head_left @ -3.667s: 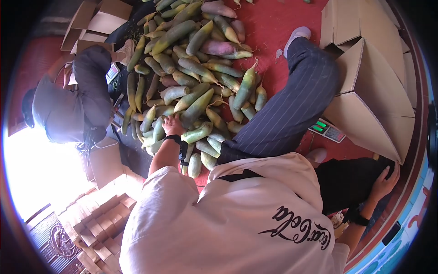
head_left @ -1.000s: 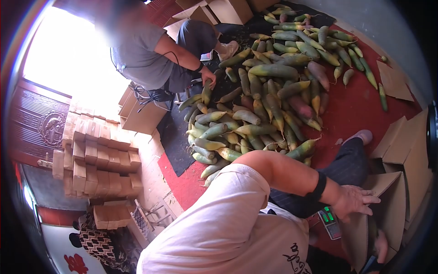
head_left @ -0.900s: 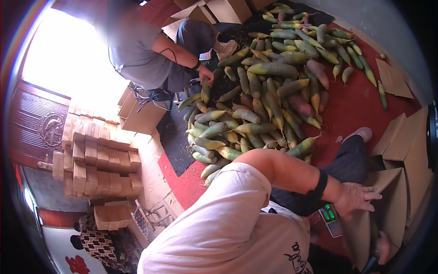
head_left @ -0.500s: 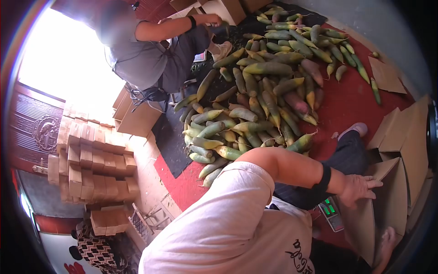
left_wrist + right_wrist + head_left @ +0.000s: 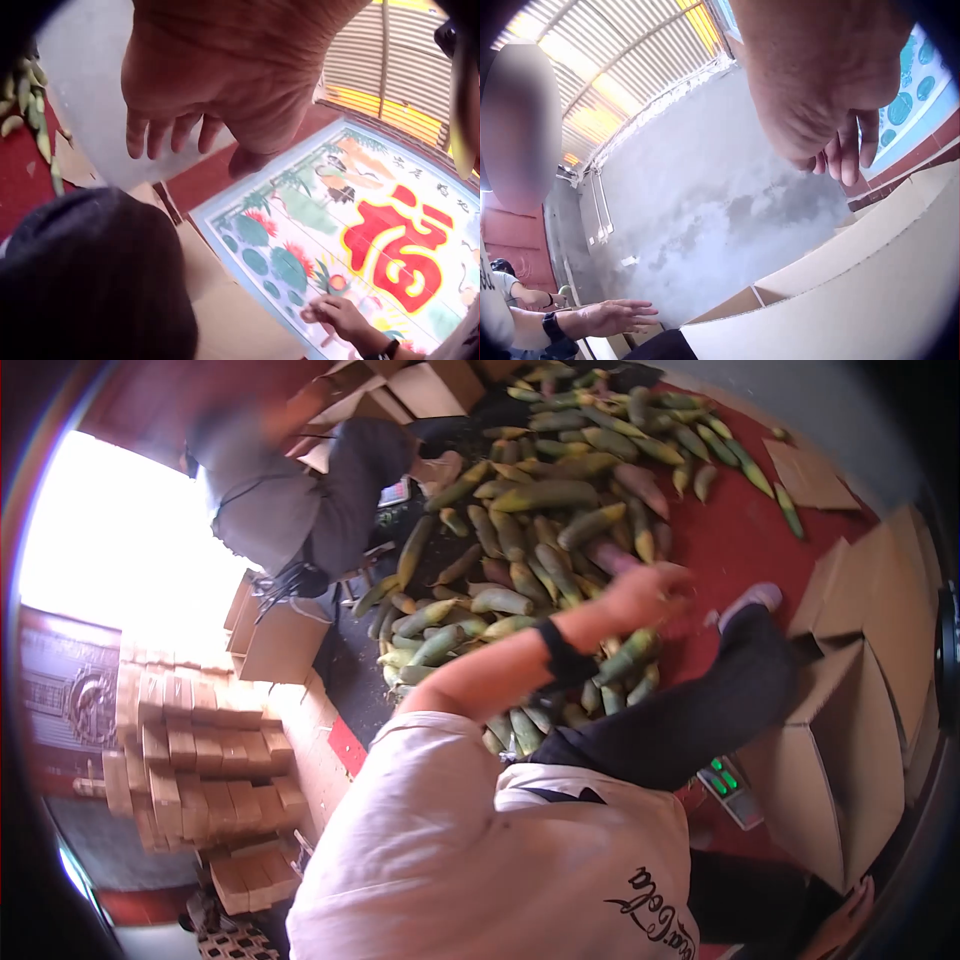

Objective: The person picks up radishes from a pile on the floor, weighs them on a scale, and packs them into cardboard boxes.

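Observation:
My left hand, slightly blurred, hangs in the air over the near right edge of a pile of green radishes, a few of them reddish. In the left wrist view the left hand has loose fingers and holds nothing. My right hand is low at the right, beside the near corner of an open cardboard box. Nothing is in the right hand in the right wrist view, where its fingers hang relaxed above the box's rim. The box's bottom is hidden.
A scale with a lit green display lies by my leg, left of the box. More cartons stand behind it. Another person sits across the pile at upper left. Stacked small boxes fill the left side.
My left hand has left the box's edge and swung left over the radishes. My right hand has come out of the box to its near side. The other person's arm has lifted from the pile.

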Action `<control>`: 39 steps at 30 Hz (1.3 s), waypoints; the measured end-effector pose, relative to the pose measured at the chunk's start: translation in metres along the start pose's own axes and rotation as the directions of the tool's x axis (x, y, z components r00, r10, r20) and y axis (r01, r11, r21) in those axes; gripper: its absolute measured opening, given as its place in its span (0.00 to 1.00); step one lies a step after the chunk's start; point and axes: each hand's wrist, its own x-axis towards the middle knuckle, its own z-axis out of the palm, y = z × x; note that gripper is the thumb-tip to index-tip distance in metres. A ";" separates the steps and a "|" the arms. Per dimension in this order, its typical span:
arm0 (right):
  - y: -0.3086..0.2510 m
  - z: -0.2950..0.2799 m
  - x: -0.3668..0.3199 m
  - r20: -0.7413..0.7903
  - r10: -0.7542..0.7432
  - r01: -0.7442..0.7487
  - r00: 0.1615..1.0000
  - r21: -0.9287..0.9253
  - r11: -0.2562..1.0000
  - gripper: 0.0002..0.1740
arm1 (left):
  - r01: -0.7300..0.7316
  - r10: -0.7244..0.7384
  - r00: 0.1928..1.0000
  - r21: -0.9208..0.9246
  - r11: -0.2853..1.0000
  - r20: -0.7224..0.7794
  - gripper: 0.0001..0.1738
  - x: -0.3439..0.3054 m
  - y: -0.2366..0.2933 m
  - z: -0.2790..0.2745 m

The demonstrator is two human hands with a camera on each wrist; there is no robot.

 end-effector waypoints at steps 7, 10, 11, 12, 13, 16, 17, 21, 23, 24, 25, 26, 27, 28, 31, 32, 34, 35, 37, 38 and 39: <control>-0.016 -0.010 -0.045 -0.012 0.215 -0.215 0.977 -0.131 0.968 0.13 | 0.539 -0.544 0.838 0.099 0.837 0.032 0.12 -0.084 -0.122 -0.063; -0.007 -0.004 -0.057 -0.003 0.231 -0.230 0.973 -0.128 0.965 0.13 | 0.617 -0.637 0.764 0.175 0.767 0.103 0.15 -0.115 -0.163 -0.073; -0.001 0.002 -0.062 0.004 0.236 -0.234 0.972 -0.111 0.966 0.13 | 0.617 -0.637 0.763 0.171 0.768 0.110 0.15 -0.131 -0.194 -0.067; -0.001 0.009 -0.067 0.004 0.238 -0.236 0.971 -0.118 0.965 0.13 | 0.181 -0.403 0.876 0.593 0.785 0.265 0.17 -0.148 -0.231 -0.059; -0.002 0.017 -0.070 0.013 0.262 -0.260 0.965 -0.082 0.962 0.13 | -0.335 -0.218 0.835 0.782 0.526 0.505 0.19 -0.155 -0.249 -0.053; -0.013 0.035 -0.076 0.035 0.334 -0.331 0.942 -0.069 0.941 0.12 | 0.618 -0.679 0.732 0.475 0.627 -0.057 0.23 -0.172 -0.226 -0.037; -0.008 0.041 -0.079 0.051 0.311 -0.306 0.949 -0.084 0.948 0.13 | 0.779 -0.830 0.557 0.358 0.516 -0.016 0.26 -0.158 -0.190 -0.045; -0.021 0.047 -0.079 0.070 0.161 -0.140 0.984 -0.242 0.960 0.12 | 0.766 -0.844 0.506 0.542 0.345 -0.177 0.31 -0.181 -0.221 -0.046; -0.028 0.048 -0.078 0.075 0.145 -0.118 0.987 -0.279 0.953 0.12 | 0.840 -0.912 0.358 0.496 0.220 -0.202 0.39 -0.190 -0.228 -0.047; -0.033 0.048 -0.077 0.084 0.142 -0.116 0.986 -0.265 0.957 0.12 | 0.837 -0.912 0.361 0.500 0.225 -0.194 0.39 -0.196 -0.234 -0.046; -0.035 0.048 -0.075 0.090 0.139 -0.113 0.986 -0.250 0.962 0.12 | 0.819 -0.909 0.383 0.515 0.251 -0.166 0.40 -0.202 -0.240 -0.044; -0.036 0.048 -0.075 0.088 0.144 -0.117 0.986 -0.256 0.959 0.12 | 0.801 -0.904 0.405 0.531 0.277 -0.138 0.42 -0.207 -0.246 -0.042; -0.036 0.047 -0.075 0.097 0.139 -0.109 0.985 -0.268 0.957 0.12 | 0.828 -0.919 0.379 0.484 0.281 -0.114 0.43 -0.208 -0.247 -0.041; -0.036 0.047 -0.075 0.106 0.134 -0.100 0.985 -0.280 0.955 0.12 | 0.826 -0.918 0.381 0.486 0.287 -0.106 0.43 -0.209 -0.248 -0.038; -0.037 0.047 -0.075 0.105 0.122 -0.085 0.987 -0.304 0.949 0.11 | 0.795 -0.905 0.378 0.569 0.209 -0.196 0.42 -0.204 -0.238 -0.034; -0.038 0.047 -0.075 0.104 0.124 -0.087 0.987 -0.307 0.948 0.11 | 0.794 -0.905 0.379 0.570 0.212 -0.192 0.42 -0.203 -0.240 -0.032; -0.043 0.047 -0.074 0.106 0.115 -0.078 0.988 -0.303 0.950 0.11 | 0.704 -0.953 0.303 0.679 0.208 -0.022 0.37 -0.200 -0.247 -0.030; -0.044 0.047 -0.074 0.104 0.118 -0.081 0.988 -0.305 0.949 0.11 | 0.715 -0.970 0.243 0.671 0.198 0.028 0.33 -0.203 -0.258 -0.024; -0.045 0.047 -0.074 0.101 0.098 -0.064 0.990 -0.293 0.954 0.11 | 0.693 -0.966 0.259 0.696 0.187 0.002 0.37 -0.202 -0.240 -0.011; -0.045 0.047 -0.075 0.096 0.100 -0.068 0.990 -0.295 0.953 0.11 | 0.658 -0.955 0.297 0.726 0.203 -0.003 0.39 -0.204 -0.228 -0.006; -0.045 0.047 -0.075 0.093 0.100 -0.068 0.991 -0.300 0.952 0.11 | 0.702 -0.956 0.288 0.668 0.247 0.051 0.40 -0.207 -0.223 -0.001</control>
